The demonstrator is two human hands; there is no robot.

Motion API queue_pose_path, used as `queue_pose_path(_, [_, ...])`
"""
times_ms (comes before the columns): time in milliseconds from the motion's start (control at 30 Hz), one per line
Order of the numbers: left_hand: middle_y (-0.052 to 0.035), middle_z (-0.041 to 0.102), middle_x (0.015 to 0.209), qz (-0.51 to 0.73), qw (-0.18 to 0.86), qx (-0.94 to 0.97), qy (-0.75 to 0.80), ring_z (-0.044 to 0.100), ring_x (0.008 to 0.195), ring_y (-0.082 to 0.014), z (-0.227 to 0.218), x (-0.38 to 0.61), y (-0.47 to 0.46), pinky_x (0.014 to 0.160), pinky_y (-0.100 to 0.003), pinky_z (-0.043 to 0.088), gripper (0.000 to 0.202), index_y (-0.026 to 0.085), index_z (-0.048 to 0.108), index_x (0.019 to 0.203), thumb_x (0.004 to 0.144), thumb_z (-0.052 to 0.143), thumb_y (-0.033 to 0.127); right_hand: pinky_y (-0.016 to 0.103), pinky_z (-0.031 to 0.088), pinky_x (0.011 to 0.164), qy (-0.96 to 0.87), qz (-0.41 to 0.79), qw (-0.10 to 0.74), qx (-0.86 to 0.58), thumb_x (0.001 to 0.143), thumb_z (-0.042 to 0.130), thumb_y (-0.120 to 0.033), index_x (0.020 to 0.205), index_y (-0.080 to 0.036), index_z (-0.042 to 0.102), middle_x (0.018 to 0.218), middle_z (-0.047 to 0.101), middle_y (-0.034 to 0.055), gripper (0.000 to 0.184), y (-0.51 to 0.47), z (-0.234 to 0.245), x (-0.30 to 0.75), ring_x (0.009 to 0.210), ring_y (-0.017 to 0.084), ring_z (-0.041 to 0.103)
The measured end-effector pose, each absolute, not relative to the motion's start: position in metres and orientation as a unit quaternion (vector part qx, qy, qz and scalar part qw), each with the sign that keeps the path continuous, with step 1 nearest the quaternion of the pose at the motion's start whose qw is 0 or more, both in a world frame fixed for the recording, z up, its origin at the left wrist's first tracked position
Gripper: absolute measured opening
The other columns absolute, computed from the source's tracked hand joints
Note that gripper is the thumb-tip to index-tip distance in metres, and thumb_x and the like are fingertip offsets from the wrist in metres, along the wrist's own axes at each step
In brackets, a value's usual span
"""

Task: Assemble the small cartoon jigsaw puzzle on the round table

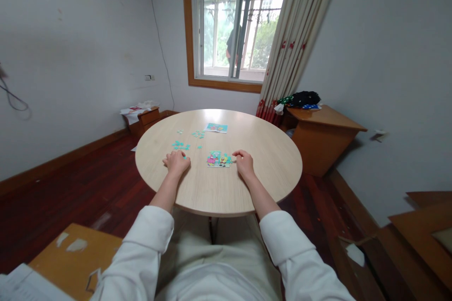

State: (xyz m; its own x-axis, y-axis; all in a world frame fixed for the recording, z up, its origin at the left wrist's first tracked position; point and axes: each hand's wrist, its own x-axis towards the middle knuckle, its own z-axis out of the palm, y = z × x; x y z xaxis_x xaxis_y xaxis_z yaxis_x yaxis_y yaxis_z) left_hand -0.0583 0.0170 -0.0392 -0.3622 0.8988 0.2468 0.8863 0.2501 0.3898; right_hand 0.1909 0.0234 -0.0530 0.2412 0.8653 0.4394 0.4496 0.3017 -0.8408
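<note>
A partly assembled colourful jigsaw (219, 159) lies on the round light-wood table (219, 188) between my hands. My left hand (176, 162) rests on the table left of it, fingers curled, with a small teal piece showing at its fingertips. My right hand (243, 162) rests at the jigsaw's right edge, fingers curled, thumb and forefinger touching the puzzle's corner. Loose teal puzzle pieces (181, 145) lie scattered beyond my left hand, and more pieces (198, 134) lie farther back. A picture card (216, 127) lies flat near the table's far side.
A wooden cabinet (323, 136) with dark cloth on top stands at the right by a curtain (300, 33). A low wooden box (146, 120) with papers sits by the left wall. A person stands outside the window (233, 23). A wooden board (76, 249) lies near left.
</note>
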Motion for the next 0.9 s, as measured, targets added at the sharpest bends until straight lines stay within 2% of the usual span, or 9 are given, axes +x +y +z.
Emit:
queue_pose_path(167, [-0.0126,0.063,0.1,0.248,0.02,0.573,0.781,0.049,0.101,-0.0344,-0.0399,-0.059,0.0178,0.082,-0.048,0.033,0.02,0.021,0.063,0.08,0.066,0.05,0.025,0.029,0.041,0.074,-0.586,0.184,0.556,-0.56,0.062,0.035,-0.018,0.062,-0.019,0.061,0.075,0.065,0.0047,0.026,0.0236,-0.0529,0.1904,0.076,0.018,0.056])
queue_pose_path(533, [-0.0074,0.068,0.095,0.274,0.052,0.57,0.773,0.053,0.099,-0.0308,-0.0399,-0.0619,0.019,0.084,-0.047,0.031,0.018,0.023,0.065,0.077,0.066,0.05,0.025,0.029,0.041,0.074,-0.588,0.185,0.549,-0.565,0.062,0.035,-0.017,0.063,-0.019,0.062,0.076,0.065,0.0048,0.027,0.0226,-0.0522,0.1901,0.077,0.018,0.056])
queue_pose_path(900, [-0.0059,0.07,0.091,0.312,0.096,0.541,0.775,0.059,0.094,-0.0286,-0.0403,-0.0654,0.0215,0.087,-0.046,0.03,0.018,0.025,0.065,0.075,0.069,0.048,0.024,0.029,0.041,0.074,-0.582,0.19,0.552,-0.566,0.062,0.035,-0.017,0.062,-0.019,0.061,0.075,0.065,0.0042,0.026,0.0204,-0.0504,0.1893,0.075,0.018,0.056])
